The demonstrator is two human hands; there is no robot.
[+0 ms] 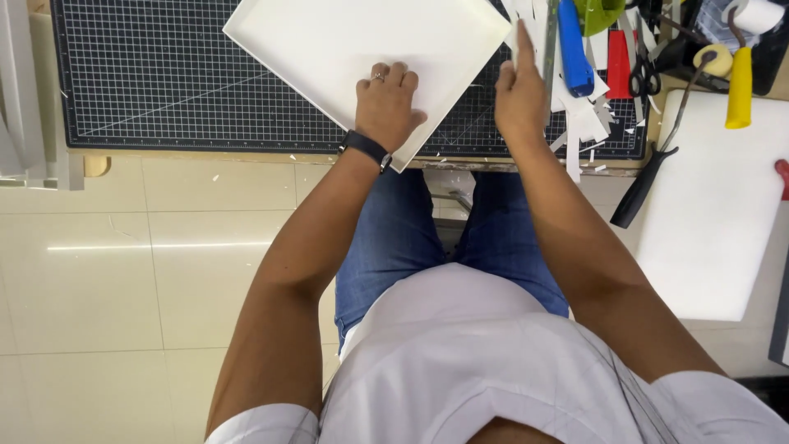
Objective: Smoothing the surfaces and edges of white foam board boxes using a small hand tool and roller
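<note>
White board [362, 41] lying askew on the cutting mat [164, 82], one corner past the table edge. Pinned under the left hand [386, 103], fingers curled on its surface. Right hand [519, 94] beside the board's edge, forefinger straight, other fingers folded, seemingly against a metal ruler [549, 49]. Paper scraps [583, 123] already cut; board itself looks uncut. Blue knife [573, 49], scissors [645, 78] beyond.

Board [345, 41] lies on cutting mat [164, 82], scraps [583, 115] to its right.

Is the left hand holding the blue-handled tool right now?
No: the left hand rests flat on the white board on the cutting mat, while the blue-handled tool lies untouched beyond the right hand.
</note>
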